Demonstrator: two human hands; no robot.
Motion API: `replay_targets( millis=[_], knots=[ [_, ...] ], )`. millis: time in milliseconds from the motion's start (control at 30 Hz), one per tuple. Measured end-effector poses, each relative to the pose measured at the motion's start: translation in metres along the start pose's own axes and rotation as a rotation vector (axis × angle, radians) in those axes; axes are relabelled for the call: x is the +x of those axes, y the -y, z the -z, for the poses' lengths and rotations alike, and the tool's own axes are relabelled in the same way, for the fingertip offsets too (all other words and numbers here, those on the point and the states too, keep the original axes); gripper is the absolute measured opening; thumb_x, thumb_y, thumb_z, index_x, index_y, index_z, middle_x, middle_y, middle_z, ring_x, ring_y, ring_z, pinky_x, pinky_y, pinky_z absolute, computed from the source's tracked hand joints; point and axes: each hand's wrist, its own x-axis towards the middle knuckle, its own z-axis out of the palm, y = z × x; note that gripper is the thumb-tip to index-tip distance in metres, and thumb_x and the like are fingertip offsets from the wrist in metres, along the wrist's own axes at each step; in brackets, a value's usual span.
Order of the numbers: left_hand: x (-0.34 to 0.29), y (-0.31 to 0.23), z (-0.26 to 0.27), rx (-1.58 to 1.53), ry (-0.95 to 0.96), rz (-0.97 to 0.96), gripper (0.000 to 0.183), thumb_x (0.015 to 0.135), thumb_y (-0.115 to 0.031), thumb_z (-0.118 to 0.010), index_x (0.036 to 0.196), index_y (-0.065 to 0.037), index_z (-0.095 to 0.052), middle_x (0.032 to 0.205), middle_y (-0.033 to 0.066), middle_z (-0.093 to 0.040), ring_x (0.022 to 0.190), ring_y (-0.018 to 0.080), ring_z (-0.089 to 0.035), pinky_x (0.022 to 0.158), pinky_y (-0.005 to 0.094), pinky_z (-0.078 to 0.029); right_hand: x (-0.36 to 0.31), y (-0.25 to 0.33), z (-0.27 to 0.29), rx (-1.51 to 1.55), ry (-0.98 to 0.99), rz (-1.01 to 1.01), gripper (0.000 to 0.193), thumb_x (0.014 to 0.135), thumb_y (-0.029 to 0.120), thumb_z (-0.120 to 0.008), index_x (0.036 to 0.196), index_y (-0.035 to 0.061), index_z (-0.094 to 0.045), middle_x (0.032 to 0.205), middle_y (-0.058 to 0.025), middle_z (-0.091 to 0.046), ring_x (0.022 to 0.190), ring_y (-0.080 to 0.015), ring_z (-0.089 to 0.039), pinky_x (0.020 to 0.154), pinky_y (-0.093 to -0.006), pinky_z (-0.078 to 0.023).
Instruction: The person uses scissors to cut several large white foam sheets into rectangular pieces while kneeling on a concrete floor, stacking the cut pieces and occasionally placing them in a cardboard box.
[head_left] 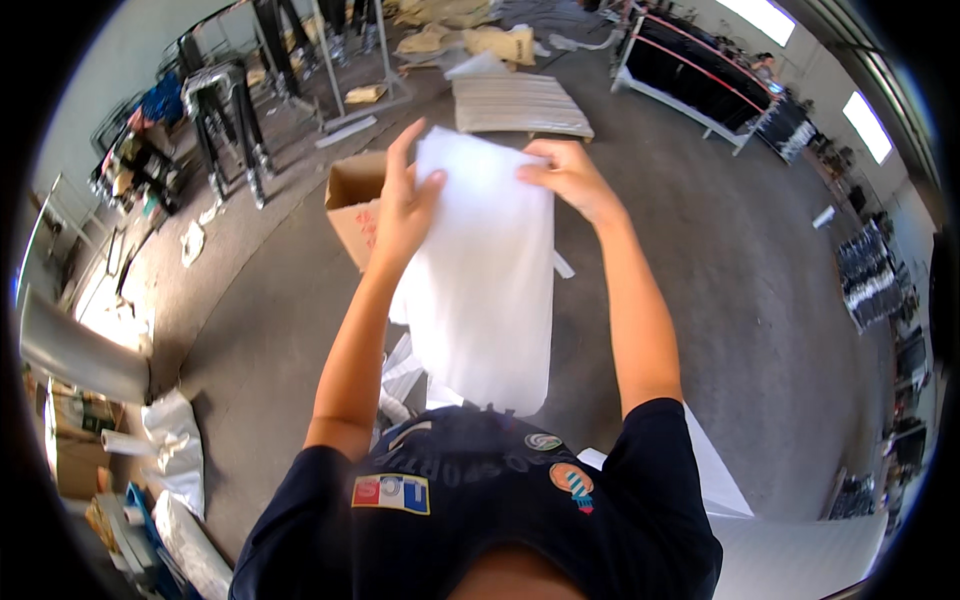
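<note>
With my right hand [572,182] pinching the top right corner of the white sheet [485,285] hanging before me, it could sag leftward if my left hand [403,208], whose hold I cannot tell, is loose.

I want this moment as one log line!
left hand: at left edge of white sheet | right hand: pinching its upper right corner | cardboard box: open
</note>
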Motion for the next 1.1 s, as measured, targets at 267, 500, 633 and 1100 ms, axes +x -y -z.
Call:
replay_targets(
  millis=[267, 500, 633, 1100],
  knots=[
    [0.022, -0.046, -0.021, 0.985, 0.256, -0.462, 0.07, 0.066, -0.01, -0.067, 0.127, -0.005, -0.034, 0.113, 0.0173, -0.051, 0.115, 0.0316, -0.041, 0.102, 0.0486, -0.02, 0.004, 0.031, -0.023, -0.638, -0.153, 0.422, 0.02, 0.067, 0.016, -0.068, 0.079, 0.0023, -0.06, 0.074, -0.0169, -0.06, 0.07, -0.035, -0.055, 0.067, -0.0397, -0.043],
    [0.041, -0.042, -0.015, 0.734, 0.486, -0.349, 0.021, 0.069, -0.011, -0.065, 0.087, -0.003, -0.059, 0.076, 0.0149, -0.059, 0.076, 0.035, -0.055, 0.067, 0.0404, -0.042, -0.005, 0.039, -0.006, -0.557, -0.183, 0.325, 0.018, 0.068, 0.013, -0.066, 0.079, 0.0027, -0.057, 0.073, -0.0162, -0.06, 0.068, -0.0334, -0.055, 0.063, -0.0384, -0.043],
    [0.045, -0.028, -0.015, 0.756, 0.506, -0.328, 0.021, 0.078, -0.024, -0.058, 0.09, -0.006, -0.06, 0.072, 0.0168, -0.057, 0.069, 0.0358, -0.053, 0.059, 0.0427, -0.039, -0.004, 0.029, -0.014, -0.496, -0.221, 0.362, 0.018, 0.068, 0.012, -0.066, 0.078, 0.0008, -0.057, 0.073, -0.0205, -0.059, 0.071, -0.0358, -0.059, 0.062, -0.0394, -0.046],
    [0.047, -0.002, -0.004, 0.498, 0.497, 0.172, 0.023, 0.079, -0.027, -0.055, 0.08, -0.004, -0.062, 0.068, 0.011, -0.06, 0.065, 0.0272, -0.057, 0.061, 0.0368, -0.043, -0.011, 0.032, -0.037, -0.94, -0.229, 0.653, 0.009, 0.071, 0.013, -0.064, 0.067, 0.0069, -0.059, 0.064, -0.0021, -0.056, 0.064, -0.0185, -0.051, 0.073, -0.0301, -0.031]
  ],
)
